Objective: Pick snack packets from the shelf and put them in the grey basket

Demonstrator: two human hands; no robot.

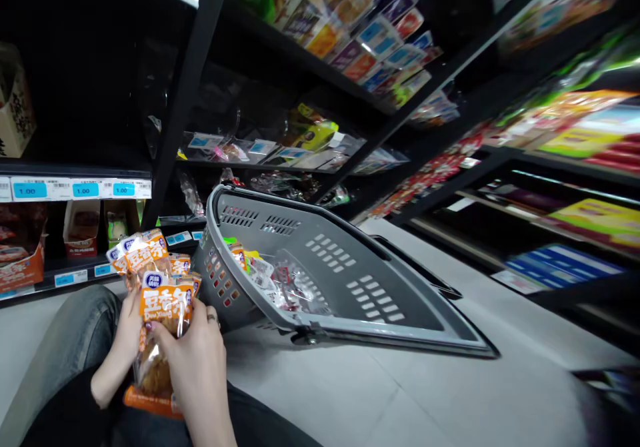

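Note:
Both of my hands hold a bunch of orange-and-clear snack packets (159,300) low at the left, above my knee. My left hand (123,344) grips the bunch from behind, its fingers mostly hidden by the packets. My right hand (197,347) is wrapped round the front packet, a ring on one finger. Just right of the packets a grey plastic shopping basket (350,267) stands on the floor, with several small wrapped snacks inside.
Black store shelves run along the left and back, with blue price tags (85,189) and boxed goods. More shelves with coloured packs line the right side (575,220). Pale floor tiles (400,394) lie between them. My jeans-clad knee (65,347) is at lower left.

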